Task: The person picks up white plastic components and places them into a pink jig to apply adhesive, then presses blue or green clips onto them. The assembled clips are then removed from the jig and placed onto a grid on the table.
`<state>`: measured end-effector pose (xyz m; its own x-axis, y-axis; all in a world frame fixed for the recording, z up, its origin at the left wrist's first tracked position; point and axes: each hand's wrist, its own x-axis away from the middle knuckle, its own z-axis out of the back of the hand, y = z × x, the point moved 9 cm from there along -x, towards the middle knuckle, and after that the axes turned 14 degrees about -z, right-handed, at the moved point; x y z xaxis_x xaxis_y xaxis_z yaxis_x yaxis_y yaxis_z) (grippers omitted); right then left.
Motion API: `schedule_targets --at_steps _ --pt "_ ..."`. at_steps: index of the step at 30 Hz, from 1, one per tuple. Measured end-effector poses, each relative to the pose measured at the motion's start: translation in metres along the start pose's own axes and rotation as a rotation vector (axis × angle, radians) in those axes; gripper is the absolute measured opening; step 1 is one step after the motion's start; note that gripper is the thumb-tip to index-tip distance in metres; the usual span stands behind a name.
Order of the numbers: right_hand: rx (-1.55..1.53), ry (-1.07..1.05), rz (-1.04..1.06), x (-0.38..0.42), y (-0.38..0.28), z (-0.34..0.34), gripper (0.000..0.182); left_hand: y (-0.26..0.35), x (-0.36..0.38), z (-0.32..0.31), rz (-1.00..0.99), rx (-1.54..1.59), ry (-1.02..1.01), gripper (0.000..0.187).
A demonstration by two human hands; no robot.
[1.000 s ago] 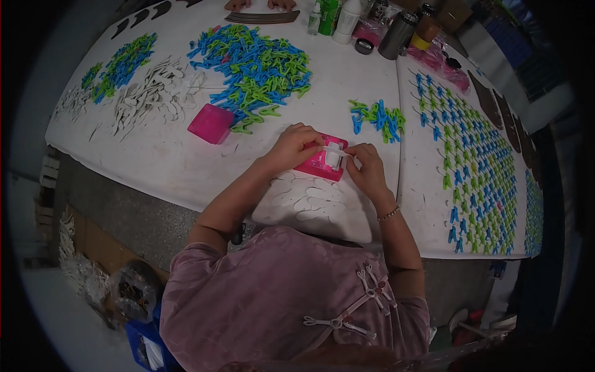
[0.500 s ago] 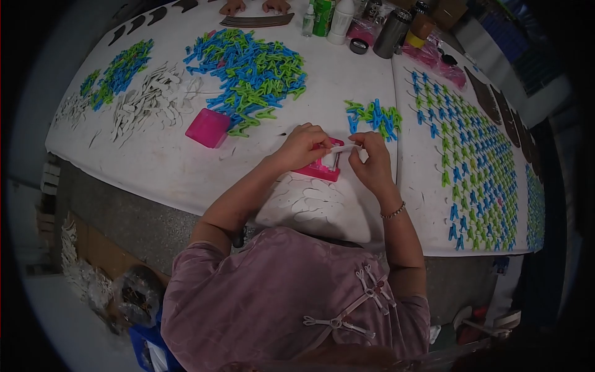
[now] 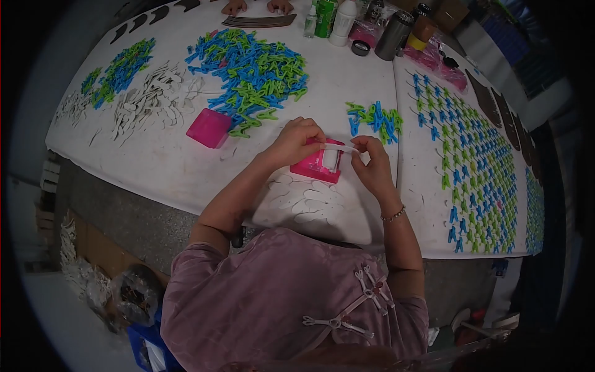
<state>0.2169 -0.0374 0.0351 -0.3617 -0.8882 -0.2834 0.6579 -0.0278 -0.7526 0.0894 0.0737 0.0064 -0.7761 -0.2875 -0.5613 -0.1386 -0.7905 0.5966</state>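
Between my two hands a thin white strip (image 3: 342, 147) is stretched over a pink box (image 3: 308, 168) that has a white roller-like part (image 3: 330, 160) inside. My left hand (image 3: 300, 141) pinches the strip's left end above the box. At the other end, my right hand (image 3: 373, 162) grips it between thumb and fingers, just beyond the box's right side. Several flat white leaf-shaped pieces (image 3: 307, 201) lie on the white covering between the box and my body. Beyond my right hand sits a small heap of green and blue clips (image 3: 378, 119).
A large clip pile (image 3: 260, 71) and a closed pink box (image 3: 209, 128) lie left of my hands, with white strips (image 3: 152, 99) beyond. Rows of clips (image 3: 474, 173) cover the right table. Bottles (image 3: 343, 23) and a dark flask (image 3: 395, 36) stand behind. Another person's hands (image 3: 234, 7) rest at the far edge.
The white strip now spans more evenly over the pink box, and the roller shows more clearly. My left hand has shifted slightly left; the right hand is slightly lower in view.
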Motion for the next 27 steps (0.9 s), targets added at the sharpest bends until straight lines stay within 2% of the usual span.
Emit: schedule_targets --at_steps 5,15,24,26,27 --pt "0.021 -0.048 -0.062 0.011 0.020 -0.016 0.027 0.008 0.000 -0.002 -0.042 -0.160 -0.087 0.008" --pt "0.072 -0.003 -0.057 0.005 0.015 0.002 0.028 0.006 -0.008 -0.020 -0.025 -0.104 -0.121 0.008" --pt "0.055 0.004 0.108 -0.016 -0.021 -0.005 0.032 0.001 -0.011 -0.033 -0.081 -0.078 -0.055 0.007" --pt "-0.196 -0.014 -0.012 -0.018 -0.008 -0.005 0.036 0.000 -0.011 -0.030 -0.077 0.025 -0.008 0.008" --pt "-0.196 -0.016 -0.009 -0.016 -0.007 -0.007 0.036 0.000 -0.010 -0.029 -0.077 0.022 -0.005 0.008"
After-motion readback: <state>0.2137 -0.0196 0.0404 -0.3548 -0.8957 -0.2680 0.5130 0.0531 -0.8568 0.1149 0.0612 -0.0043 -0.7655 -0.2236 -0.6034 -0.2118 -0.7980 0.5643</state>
